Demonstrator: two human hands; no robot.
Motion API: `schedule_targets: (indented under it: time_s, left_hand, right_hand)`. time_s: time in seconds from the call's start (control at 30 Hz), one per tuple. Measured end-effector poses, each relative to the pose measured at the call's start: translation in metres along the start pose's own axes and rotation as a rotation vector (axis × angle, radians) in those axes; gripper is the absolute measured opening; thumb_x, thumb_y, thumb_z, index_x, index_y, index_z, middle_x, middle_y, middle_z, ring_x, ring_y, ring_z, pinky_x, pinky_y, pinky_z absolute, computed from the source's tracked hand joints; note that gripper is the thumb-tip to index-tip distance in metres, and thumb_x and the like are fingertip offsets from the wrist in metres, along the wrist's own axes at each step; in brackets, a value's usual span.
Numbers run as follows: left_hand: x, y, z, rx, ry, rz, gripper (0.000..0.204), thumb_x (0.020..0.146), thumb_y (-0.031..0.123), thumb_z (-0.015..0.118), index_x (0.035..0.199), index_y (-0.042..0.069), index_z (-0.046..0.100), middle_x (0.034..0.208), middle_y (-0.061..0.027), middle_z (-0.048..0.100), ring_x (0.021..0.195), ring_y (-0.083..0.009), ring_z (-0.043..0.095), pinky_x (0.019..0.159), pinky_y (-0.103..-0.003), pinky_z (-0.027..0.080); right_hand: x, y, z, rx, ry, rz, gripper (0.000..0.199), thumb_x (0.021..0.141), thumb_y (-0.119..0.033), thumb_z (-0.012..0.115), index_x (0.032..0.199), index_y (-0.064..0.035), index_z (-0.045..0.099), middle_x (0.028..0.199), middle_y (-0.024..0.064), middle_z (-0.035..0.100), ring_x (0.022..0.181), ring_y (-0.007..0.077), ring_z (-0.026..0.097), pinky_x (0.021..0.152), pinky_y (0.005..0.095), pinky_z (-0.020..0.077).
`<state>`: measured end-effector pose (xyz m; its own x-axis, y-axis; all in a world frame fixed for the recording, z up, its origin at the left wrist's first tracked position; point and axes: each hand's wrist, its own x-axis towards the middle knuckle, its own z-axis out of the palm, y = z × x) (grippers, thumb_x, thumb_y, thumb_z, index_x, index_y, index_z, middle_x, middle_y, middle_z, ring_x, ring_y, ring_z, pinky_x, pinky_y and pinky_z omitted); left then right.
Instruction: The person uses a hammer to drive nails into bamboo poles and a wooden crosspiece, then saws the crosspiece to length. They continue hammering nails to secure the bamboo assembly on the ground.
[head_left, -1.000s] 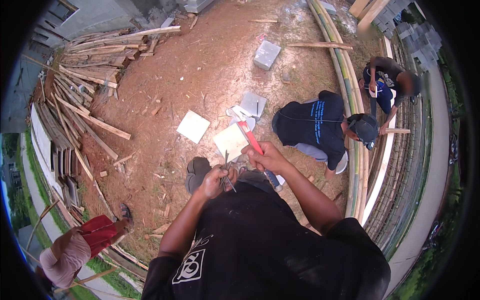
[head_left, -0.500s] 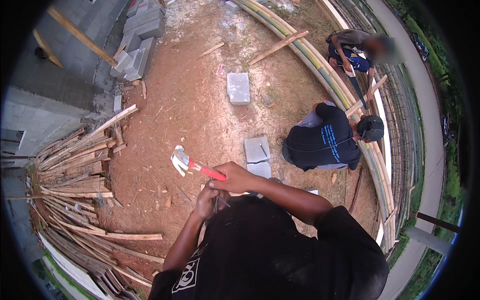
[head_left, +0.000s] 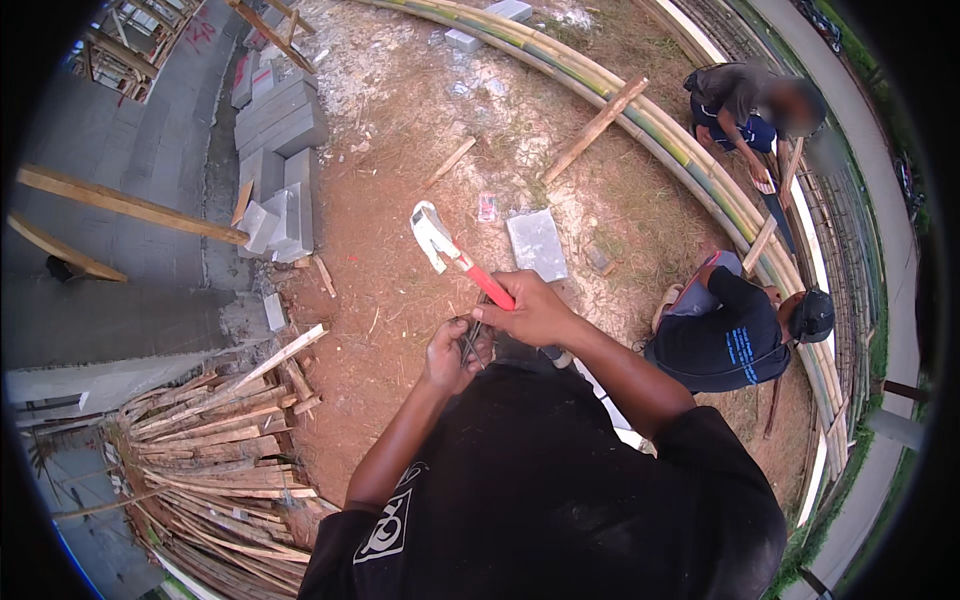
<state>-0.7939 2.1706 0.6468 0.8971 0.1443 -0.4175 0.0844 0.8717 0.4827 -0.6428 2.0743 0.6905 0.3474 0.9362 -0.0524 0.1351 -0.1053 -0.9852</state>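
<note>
In front of my chest, my right hand (head_left: 535,312) is closed round the red handle of a claw hammer (head_left: 488,286). Its pale, worn head points away from me to the upper left. Just left of and below it, my left hand (head_left: 450,358) grips several thin dark nails (head_left: 470,344), which cross between its fingers. The fingertips of both hands are close together at the nails, and whether they touch is hard to make out.
A grey block (head_left: 537,244) lies on the dirt ahead. Timber offcuts (head_left: 220,440) are piled at left, near stacked blocks (head_left: 280,125). Long bamboo poles (head_left: 690,185) curve along the right. One person in a dark shirt (head_left: 725,345) crouches there; another holds a saw (head_left: 778,215) farther back.
My view has turned, so the surroundings sit farther right and lower. Both hands, with the hammer and nails, have moved up and right in the picture. Each hand keeps its hold.
</note>
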Motion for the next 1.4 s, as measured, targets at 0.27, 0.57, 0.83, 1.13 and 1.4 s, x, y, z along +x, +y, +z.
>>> schedule_targets:
  time_s: [0.27, 0.57, 0.83, 1.13, 1.4]
  left_hand:
    - [0.159, 0.190, 0.006, 0.121, -0.125, 0.009, 0.030, 0.087, 0.037, 0.043, 0.075, 0.009, 0.044, 0.067, -0.0041, 0.044, 0.059, -0.0145, 0.043, 0.052, -0.028, 0.036]
    - [0.392, 0.376, -0.030, -0.183, -0.317, -0.365, 0.023, 0.093, 0.032, 0.044, 0.079, 0.013, 0.043, 0.060, 0.0022, 0.037, 0.050, -0.0087, 0.034, 0.046, -0.022, 0.031]
    - [0.549, 0.505, 0.027, 0.206, -0.389, -0.326, 0.047, 0.093, 0.056, 0.040, 0.073, 0.014, 0.038, 0.057, 0.0036, 0.031, 0.046, -0.0061, 0.027, 0.043, -0.020, 0.028]
    - [0.742, 0.541, 0.058, 0.712, 0.058, -0.353, 0.048, 0.096, 0.045, 0.040, 0.058, 0.017, 0.030, 0.061, 0.0007, 0.036, 0.049, -0.0088, 0.032, 0.043, -0.024, 0.028]
    - [0.873, 0.582, 0.077, 0.503, -0.119, -0.779, 0.043, 0.094, 0.045, 0.040, 0.062, 0.016, 0.036, 0.062, -0.0004, 0.042, 0.045, -0.0110, 0.034, 0.041, -0.026, 0.028]
  right_hand:
    - [0.212, -0.054, -0.079, 0.133, 0.081, 0.077, 0.009, 0.088, -0.004, 0.060, 0.090, 0.0032, 0.056, 0.067, 0.0069, 0.064, 0.059, 0.0111, 0.063, 0.053, 0.0265, 0.0522]
    - [0.423, -0.060, -0.182, 0.245, 0.497, 0.076, 0.021, 0.086, -0.019, 0.067, 0.079, -0.0022, 0.056, 0.059, 0.0005, 0.055, 0.046, 0.0050, 0.046, 0.041, 0.0209, 0.0364]
    - [0.537, -0.042, -0.266, 0.293, 0.552, 0.295, 0.020, 0.084, -0.021, 0.069, 0.087, -0.0036, 0.060, 0.063, 0.0003, 0.057, 0.051, 0.0059, 0.051, 0.044, 0.0208, 0.0400]
    - [0.623, 0.019, -0.443, 0.129, 0.806, 0.227, 0.018, 0.084, -0.018, 0.069, 0.083, -0.0025, 0.059, 0.064, -0.0006, 0.057, 0.054, 0.0042, 0.049, 0.047, 0.0214, 0.0384]
    - [0.655, 0.032, -0.560, 0.186, 0.978, 0.365, 0.022, 0.083, -0.019, 0.069, 0.079, -0.0007, 0.057, 0.065, 0.0006, 0.056, 0.061, 0.0066, 0.050, 0.055, 0.0273, 0.0426]
